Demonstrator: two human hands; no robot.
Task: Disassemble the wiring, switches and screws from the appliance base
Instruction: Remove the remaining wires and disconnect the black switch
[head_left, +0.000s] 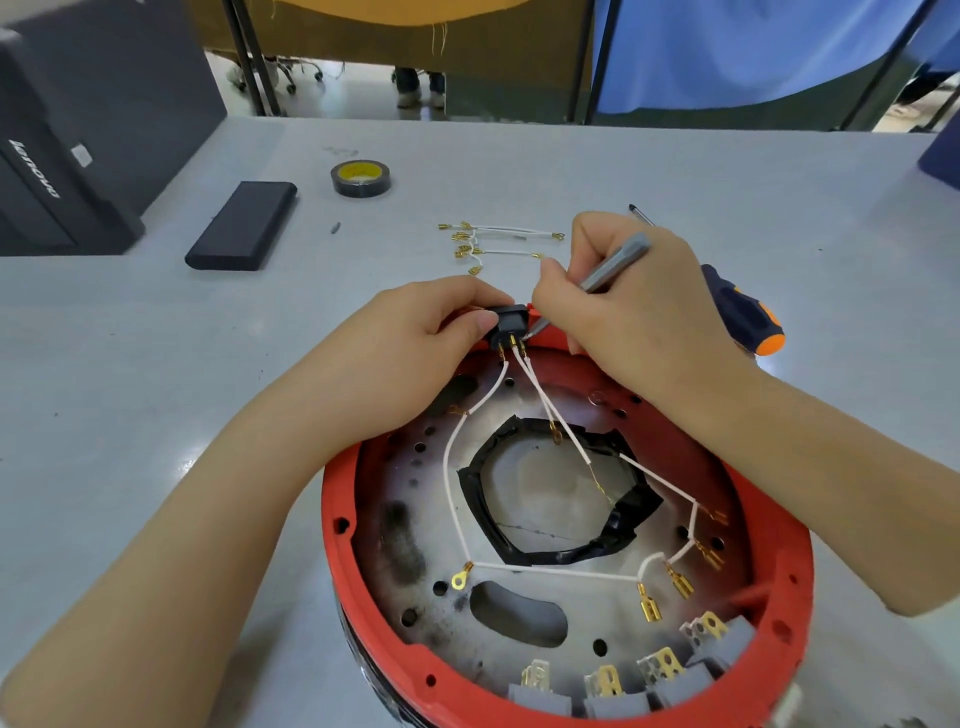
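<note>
A person works over a round red appliance base (524, 696) lying open side up on a grey bench (130, 364), seen from their own head. At the far rim of the base sits a small black socket (506, 325), the part being freed. The left hand (415, 338) comes in from the left, its thumb and fingers (470, 325) curled around the socket's left and top sides, steadying it. The right hand (618, 306) comes in from the right, pinching a slim grey tool (602, 273) like a pen; its long axis slopes from upper right, above the hand, down to lower left, and its tip touches or nearly touches the right-hand brass pin on the socket. So the socket lies just left of and below the right fingers, and both hands are at it. The socket's brass pins (511, 343) point toward the person, and white wires (545, 410) fan from them across the metal plate inside the base. The next move likely turns on levering a connector off along the pin's axis, toward the person. Further back on the bench lie loose white wires already removed (498, 239) and a screwdriver with an orange and dark handle (743, 312).
</note>
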